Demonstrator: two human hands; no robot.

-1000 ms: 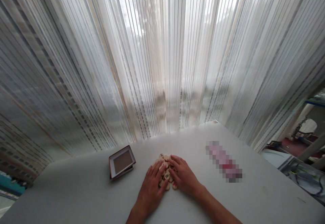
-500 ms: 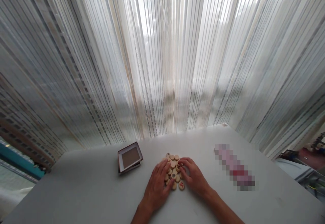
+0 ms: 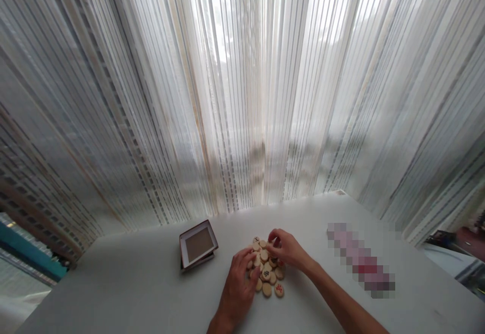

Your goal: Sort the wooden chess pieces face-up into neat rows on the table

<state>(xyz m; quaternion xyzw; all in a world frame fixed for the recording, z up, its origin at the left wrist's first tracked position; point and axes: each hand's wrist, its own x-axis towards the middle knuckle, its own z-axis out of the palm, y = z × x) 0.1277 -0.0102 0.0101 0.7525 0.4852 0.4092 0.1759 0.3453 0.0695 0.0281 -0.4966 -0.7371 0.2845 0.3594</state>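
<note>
Round pieces more exposed than before, left hand loosely spread beside them, right hand curled, grip unclear.

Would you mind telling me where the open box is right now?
In the head view, the open box sits on the white table, left of the pile of round pieces and nearer the curtain than the left hand.

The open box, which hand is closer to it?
Left. The left hand is right of the box and a little nearer the camera; the right hand is farther right, across the round pieces.
</note>
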